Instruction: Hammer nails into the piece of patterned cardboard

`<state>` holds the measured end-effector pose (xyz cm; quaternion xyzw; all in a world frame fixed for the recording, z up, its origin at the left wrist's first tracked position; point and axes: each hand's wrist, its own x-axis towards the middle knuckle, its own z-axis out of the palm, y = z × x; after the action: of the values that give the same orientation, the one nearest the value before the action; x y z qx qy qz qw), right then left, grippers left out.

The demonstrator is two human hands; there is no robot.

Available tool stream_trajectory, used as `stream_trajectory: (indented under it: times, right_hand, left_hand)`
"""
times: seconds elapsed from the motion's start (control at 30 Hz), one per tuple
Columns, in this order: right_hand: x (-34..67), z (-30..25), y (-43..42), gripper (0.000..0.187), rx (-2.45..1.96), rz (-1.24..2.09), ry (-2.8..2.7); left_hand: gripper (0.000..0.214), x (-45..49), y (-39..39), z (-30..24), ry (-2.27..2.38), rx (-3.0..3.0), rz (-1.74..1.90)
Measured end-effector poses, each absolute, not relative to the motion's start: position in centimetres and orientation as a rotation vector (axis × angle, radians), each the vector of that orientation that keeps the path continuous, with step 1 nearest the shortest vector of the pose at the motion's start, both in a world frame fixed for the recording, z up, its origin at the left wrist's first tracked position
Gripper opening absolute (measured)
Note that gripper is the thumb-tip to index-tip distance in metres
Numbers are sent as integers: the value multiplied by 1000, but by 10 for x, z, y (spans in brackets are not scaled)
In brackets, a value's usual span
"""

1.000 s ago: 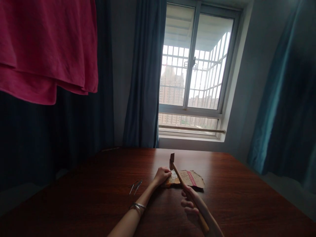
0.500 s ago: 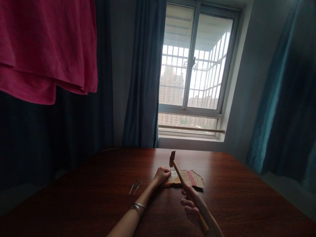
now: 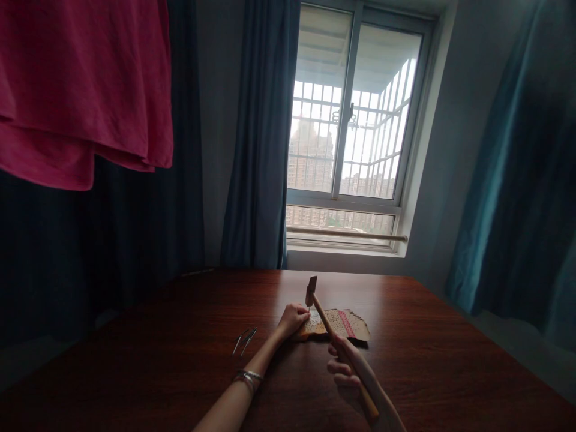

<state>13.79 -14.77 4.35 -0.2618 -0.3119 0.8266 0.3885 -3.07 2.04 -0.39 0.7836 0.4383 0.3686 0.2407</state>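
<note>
My right hand (image 3: 348,367) is wrapped round the wooden handle of a hammer (image 3: 324,316), whose head points away from me. Its head hangs just over a thin upright nail (image 3: 309,309); whether they touch I cannot tell. Thumb and fingers of my left hand (image 3: 293,318) pinch that nail at the left end of a piece of cardboard (image 3: 359,327). The cardboard lies on the table, with a ragged right edge, a red printed band and many small dark dots. Several loose nails (image 3: 245,341) lie to the left of my left forearm.
The brown wooden table (image 3: 180,360) reaches back to a barred window (image 3: 344,120). Blue curtains (image 3: 261,132) hang to both sides of the window. A pink cloth (image 3: 85,90) hangs at the upper left.
The hammer head has come slightly lower, closer to the nail. My left hand keeps its pinch at the cardboard. The whole view has shifted a little.
</note>
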Motion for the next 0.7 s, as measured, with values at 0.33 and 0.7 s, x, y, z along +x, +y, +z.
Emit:
stream_trajectory:
  times: [0.33,0.7]
  right_hand:
    - [139,45,-149,36,-684,2091,-785]
    - [136,44,-152,36,-828,2004,-824]
  left_hand:
    - [27,-30,19,-2,1224,2144,1004]
    - [28,-31,21,-5,1201,2193,1001]
